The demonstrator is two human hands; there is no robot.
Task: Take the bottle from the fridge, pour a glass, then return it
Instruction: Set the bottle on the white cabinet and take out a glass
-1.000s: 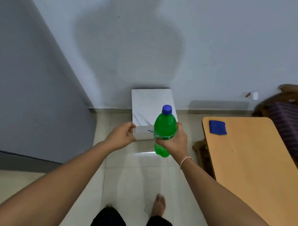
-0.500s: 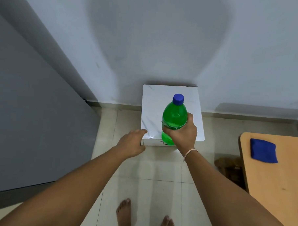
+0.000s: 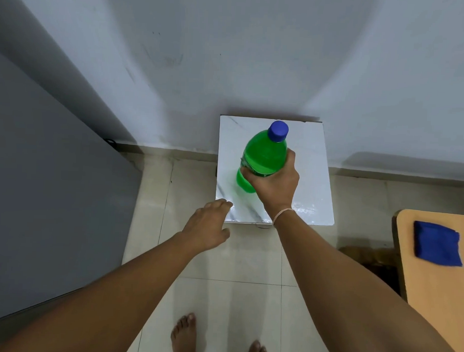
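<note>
I see the green bottle (image 3: 263,157) over the white box (image 3: 312,195), long axis near upright, blue cap (image 3: 278,131) tipped up and away twd the wall. My right hand (image 3: 274,184) has fingers wrapped round its middle. Left hand (image 3: 207,225) fingers loosely spread, holding nothing, tips prob. touching the box's near-left corner.

i count one green bottle (image 3: 263,156), one white box (image 3: 310,179), one blue cloth (image 3: 436,243), one wooden table (image 3: 438,291), two hands, two bare feet.
</note>
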